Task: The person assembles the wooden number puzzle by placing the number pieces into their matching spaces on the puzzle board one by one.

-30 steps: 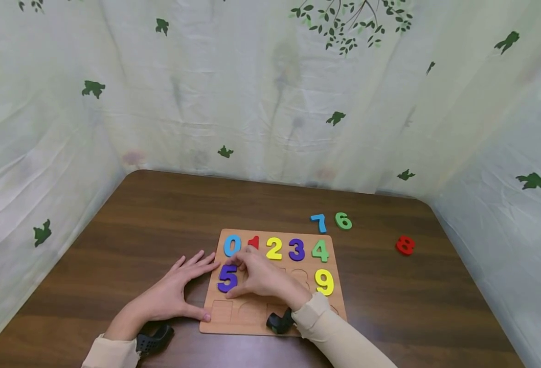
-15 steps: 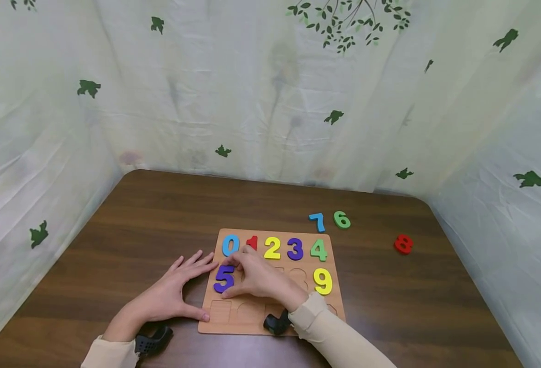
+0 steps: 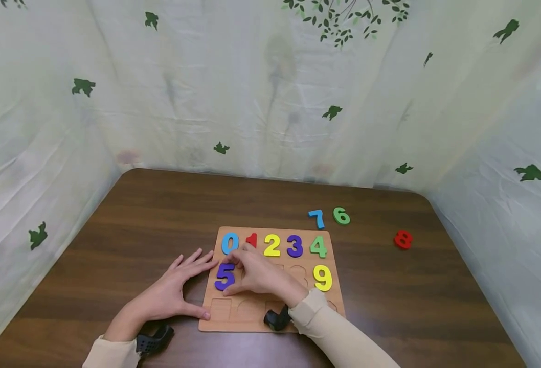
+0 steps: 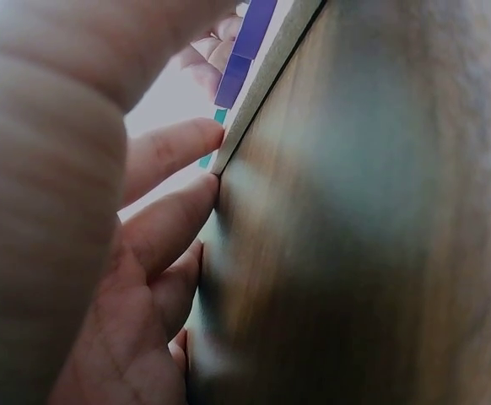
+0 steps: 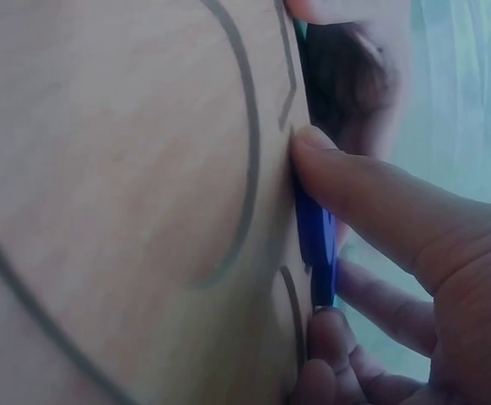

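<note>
A wooden number board (image 3: 220,309) lies on the table. My right hand (image 3: 258,276) reaches across it and pinches the purple number 5 (image 3: 226,276) between thumb and fingers, at the left end of the middle row. In the right wrist view the thumb (image 5: 355,181) presses one end of the purple 5 (image 5: 315,228) and fingertips meet the other, close over the board. My left hand (image 3: 171,291) lies spread at the board's left side; its fingertips touch the edge (image 4: 262,89) in the left wrist view, and the thumb rests on the lower left corner.
Blue 0 (image 3: 225,244), red 1 (image 3: 252,239), yellow 2 (image 3: 275,251), purple 3 (image 3: 297,246) and green 4 (image 3: 318,249) fill the top row. Yellow 9 (image 3: 328,278) sits below. Blue 7 (image 3: 318,220), green 6 (image 3: 337,215) and red 8 (image 3: 403,240) lie loose on the table (image 3: 413,291).
The purple 5 has shifted slightly left and turned a little under my right hand's pinch. My left hand has stayed at the board's edge.
</note>
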### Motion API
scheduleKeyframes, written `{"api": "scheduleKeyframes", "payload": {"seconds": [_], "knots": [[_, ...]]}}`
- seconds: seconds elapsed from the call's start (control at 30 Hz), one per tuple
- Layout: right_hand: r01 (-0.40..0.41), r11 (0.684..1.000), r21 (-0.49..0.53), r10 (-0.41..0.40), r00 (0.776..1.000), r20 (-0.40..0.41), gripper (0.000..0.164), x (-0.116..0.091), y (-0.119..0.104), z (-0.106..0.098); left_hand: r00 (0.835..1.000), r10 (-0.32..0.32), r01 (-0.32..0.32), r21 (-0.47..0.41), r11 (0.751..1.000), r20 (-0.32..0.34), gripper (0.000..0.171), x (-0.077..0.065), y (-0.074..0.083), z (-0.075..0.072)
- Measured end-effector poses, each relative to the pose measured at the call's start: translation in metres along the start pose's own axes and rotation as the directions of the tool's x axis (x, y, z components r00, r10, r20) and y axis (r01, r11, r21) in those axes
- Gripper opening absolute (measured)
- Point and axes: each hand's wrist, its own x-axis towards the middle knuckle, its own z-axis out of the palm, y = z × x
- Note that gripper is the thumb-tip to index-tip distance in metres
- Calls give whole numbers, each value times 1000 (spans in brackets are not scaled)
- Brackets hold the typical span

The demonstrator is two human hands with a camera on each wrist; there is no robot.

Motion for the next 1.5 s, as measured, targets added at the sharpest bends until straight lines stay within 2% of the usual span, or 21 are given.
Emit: {"api": "scheduleKeyframes", "payload": {"seconds": [0.33,0.57,0.77,0.9,1.0,1.13,1.33,1.5], "knots": [[-21,999,-32,21,1000,-3,62,1,-1,-3,1000,-4,4,3,1000,5,105,3,-1,0],[-32,999,-10,32,999,4,63,-1,0,1,1000,-12,12,-1,1000,18,105,1,-2,2],[8,1000,26,-7,999,-31,60,-4,3,-9,1000,-15,15,0,1000,16,103,0,-2,2],[11,999,49,-7,997,-76,56,-8,10,-29,1000,-15,15,5,1000,9,104,1,-2,2],[-22,999,44,26,994,-107,57,-12,20,-49,1000,-23,23,2,1000,12,105,2,-2,2],[-61,998,33,65,986,-151,58,-20,35,-80,1000,-29,29,-5,1000,10,105,1,-1,1],[-71,997,-17,67,978,-200,60,-34,56,-131,1000,-29,29,-1,1000,-3,106,-1,0,-1],[-142,989,-45,128,965,-230,62,-48,83,-165,1000,-28,28,1,1000,3,106,1,-1,0]]}}
